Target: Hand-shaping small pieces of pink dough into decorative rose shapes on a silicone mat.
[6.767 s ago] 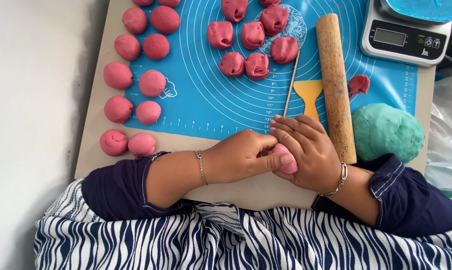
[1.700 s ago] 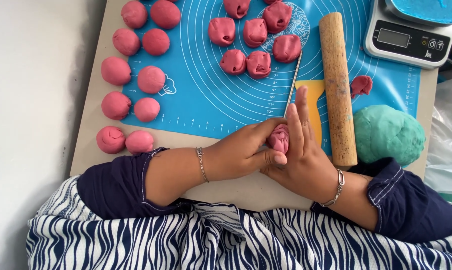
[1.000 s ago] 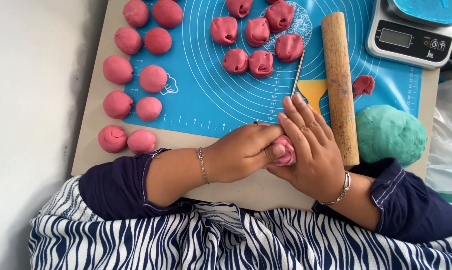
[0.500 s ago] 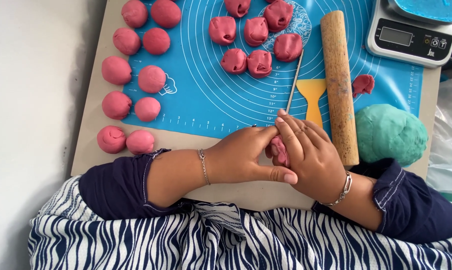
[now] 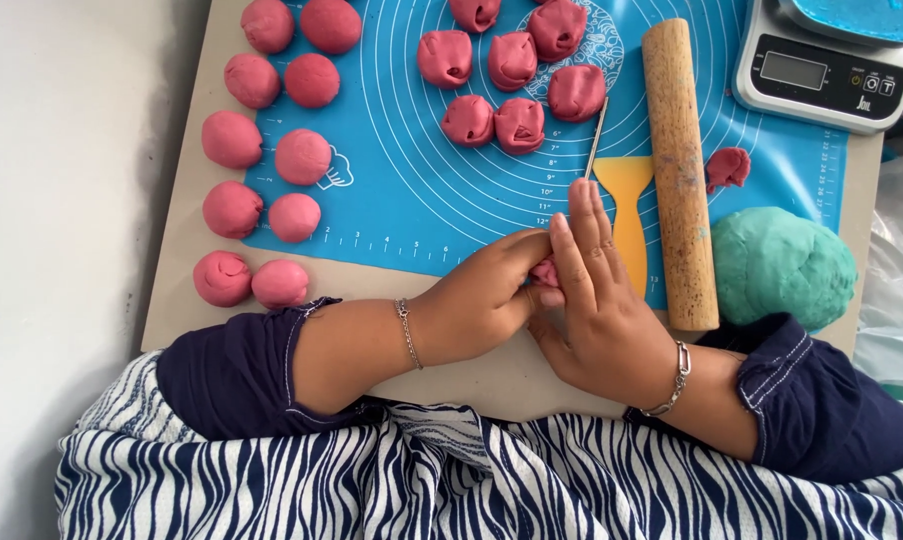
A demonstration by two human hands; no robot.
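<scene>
At the lower centre of the frame, the left hand [image 5: 482,300] and the right hand [image 5: 600,305] press together around a small lump of pink dough [image 5: 546,272], which shows only as a sliver between them. The left hand's fingers curl closed about it; the right hand lies flat against it with fingers straight. Just right of them lie a yellow plastic scraper [image 5: 627,215] and a long wooden rolling pin [image 5: 680,170] on a blue silicone baking mat [image 5: 392,190]. Smooth pink dough balls [image 5: 234,139] line the upper left. A large green dough mound [image 5: 782,265] sits at right, below a white kitchen scale [image 5: 822,65].
</scene>
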